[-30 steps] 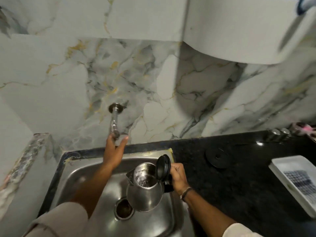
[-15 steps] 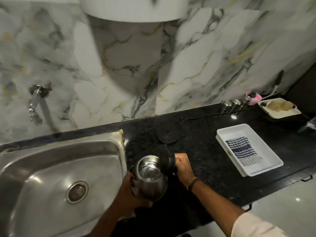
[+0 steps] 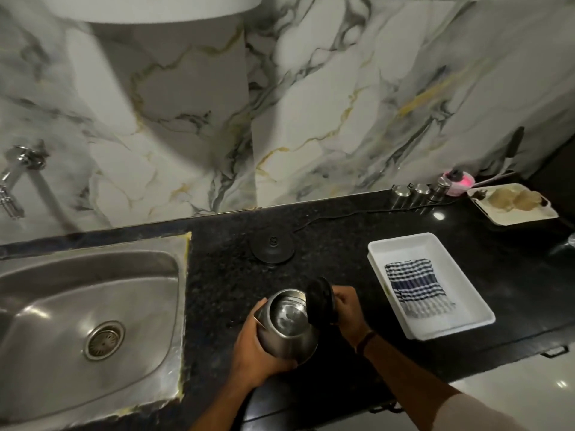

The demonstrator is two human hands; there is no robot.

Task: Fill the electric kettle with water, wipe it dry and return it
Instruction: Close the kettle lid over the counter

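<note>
The kettle (image 3: 287, 329) is up off the black worktop (image 3: 217, 284), carried upright in both hands near the front edge, lid (image 3: 320, 303) flipped open and standing on its hinge side. Water glints inside, so the fill looks done. The left hand (image 3: 253, 353) cups the steel belly from the sink side, fingers wrapped under and around it. The right hand (image 3: 347, 309) is clenched on the handle behind the open lid, though the handle itself is mostly hidden.

Now the relation that matters: the checked cloth (image 3: 415, 286) lies folded in the white tray (image 3: 466, 293), off to the right of the kettle and a touch farther back. The right hand is clearly the nearer one, with open worktop between it and the tray wall. The cloth's long side runs front to back along the tray.

The round black base (image 3: 273, 245) sits straight behind the kettle, toward the wall, its cord (image 3: 336, 214) trailing off right. The sink (image 3: 90, 306) is well to the left.

My read: wiping comes next, so the kettle probably wants setting down or passing fully to the left hand, freeing the right to go for the cloth. The open lid and water call for a level carry.
</note>
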